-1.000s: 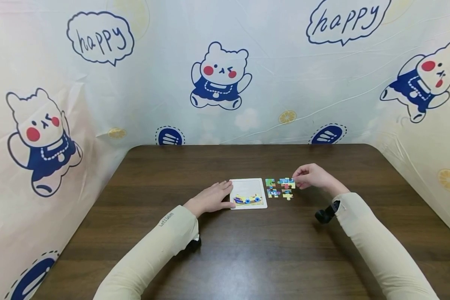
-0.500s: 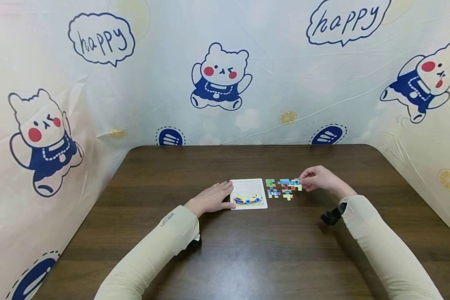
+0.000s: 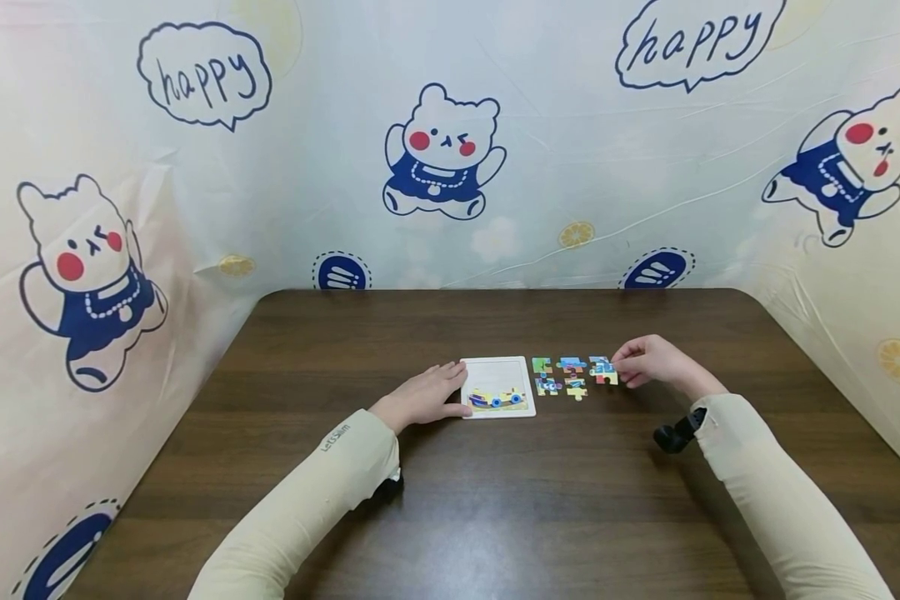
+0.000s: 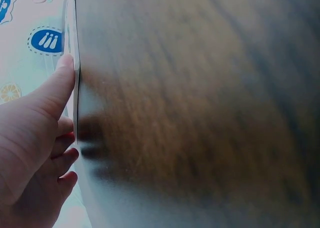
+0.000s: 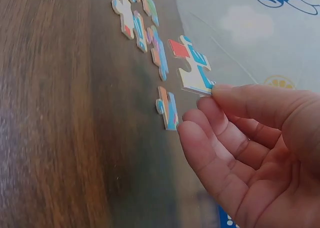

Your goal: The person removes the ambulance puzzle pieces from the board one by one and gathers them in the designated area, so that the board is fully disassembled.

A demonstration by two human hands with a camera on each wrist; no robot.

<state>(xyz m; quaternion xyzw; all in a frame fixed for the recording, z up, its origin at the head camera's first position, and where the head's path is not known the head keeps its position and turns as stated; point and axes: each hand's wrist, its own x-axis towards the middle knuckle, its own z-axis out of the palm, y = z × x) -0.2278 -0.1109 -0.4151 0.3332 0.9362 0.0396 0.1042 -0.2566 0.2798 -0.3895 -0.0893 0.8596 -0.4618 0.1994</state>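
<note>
My right hand (image 3: pixel 656 362) pinches a jigsaw piece (image 5: pixel 195 65) between thumb and fingers, tilted up off the table in the right wrist view. Below the fingertips there, another piece (image 5: pixel 170 110) lies on the table. In the head view, loose pieces with colourful print, among them a green one (image 3: pixel 542 365) and a blue one (image 3: pixel 570 364), lie left of that hand. The white puzzle tray (image 3: pixel 495 373) has a yellow and blue vehicle picture along its near side. My left hand (image 3: pixel 423 396) rests on the tray's left edge, fingers extended; its thumb touches the edge in the left wrist view.
A brown wooden table (image 3: pixel 495 517) carries everything. Behind it and at both sides hangs a printed cloth (image 3: pixel 540 167) with bears and lettering. A black wrist device (image 3: pixel 675 435) sits under the right sleeve, close above the tabletop.
My right hand has moved to the right with the jigsaw piece, away from the pieces by the tray. A gap now shows between them. The left hand has stayed on the tray.
</note>
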